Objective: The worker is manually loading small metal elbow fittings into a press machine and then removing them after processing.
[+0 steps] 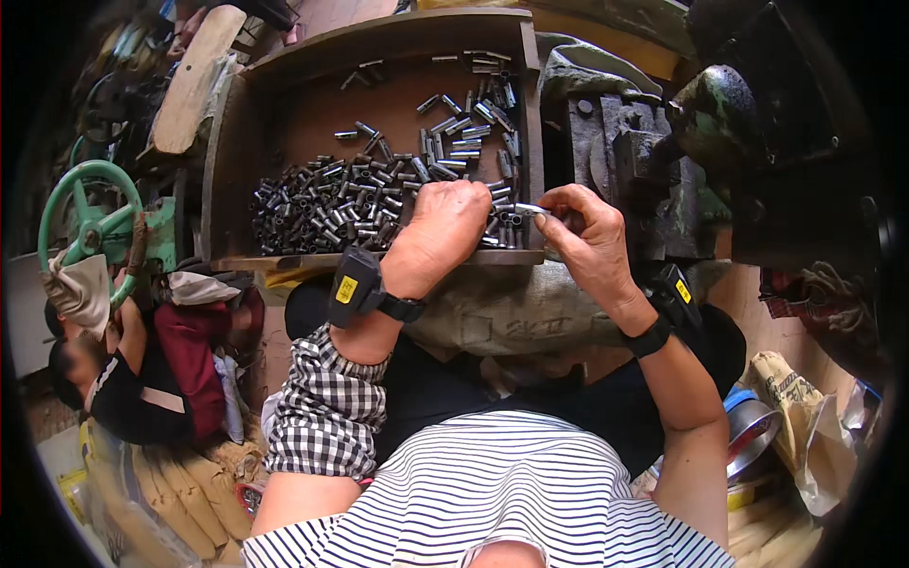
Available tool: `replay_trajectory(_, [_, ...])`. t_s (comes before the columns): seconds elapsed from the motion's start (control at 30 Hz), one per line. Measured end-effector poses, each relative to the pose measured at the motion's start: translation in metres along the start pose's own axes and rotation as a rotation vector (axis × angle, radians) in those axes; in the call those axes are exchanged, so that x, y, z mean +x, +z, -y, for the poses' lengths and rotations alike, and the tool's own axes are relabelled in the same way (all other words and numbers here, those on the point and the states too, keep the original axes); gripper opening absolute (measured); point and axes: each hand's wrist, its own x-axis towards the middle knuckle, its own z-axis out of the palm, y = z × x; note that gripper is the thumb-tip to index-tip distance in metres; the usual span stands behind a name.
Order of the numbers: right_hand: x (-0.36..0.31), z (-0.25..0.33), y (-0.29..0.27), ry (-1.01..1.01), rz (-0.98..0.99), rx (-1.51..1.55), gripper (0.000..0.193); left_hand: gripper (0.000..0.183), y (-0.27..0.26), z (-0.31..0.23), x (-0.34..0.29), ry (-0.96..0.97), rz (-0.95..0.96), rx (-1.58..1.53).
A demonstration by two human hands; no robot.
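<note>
A wooden tray [312, 112] lies in front of me. Small shiny metal tubes [327, 204] are heaped in its near left part, with more scattered toward the right side. Over the tray's near right part, my left hand [443, 222] is closed, knuckles up; its fingertips and anything in them are hidden. Just beyond the tray's right wall, my right hand [589, 232] pinches a short metal tube [530, 210] between thumb and forefinger. That tube lies roughly level, its left end close to my left fist.
A dark, greasy machine [639, 161] stands close on the right of the tray. At the left are a green handwheel [90, 227] and a wooden board [199, 80]. Another person [142, 379] sits at the lower left. A torn paper bag [805, 426] stands at the lower right.
</note>
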Motion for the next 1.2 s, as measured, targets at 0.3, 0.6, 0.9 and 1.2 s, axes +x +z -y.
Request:
replay_trajectory(0.3, [0.000,-0.002,0.003,0.134,0.050,0.205,0.009,0.014,-0.002,0.006,0.000,-0.125,-0.038,-0.077])
replay_trajectory(0.6, [-0.001,-0.008,0.005,0.246,0.131,0.465,0.009,0.016,-0.004,0.006,-0.016,-0.388,0.000,-1.657])
replay_trajectory(0.9, [0.000,-0.009,0.003,0.301,0.112,0.574,0.011,0.018,-0.001,-0.002,-0.014,-0.568,-0.003,-1.898])
replay_trajectory(1.2, [0.001,-0.014,0.004,0.324,0.114,0.648,0.012,0.018,0.004,-0.004,-0.014,-0.496,-0.019,-1.925])
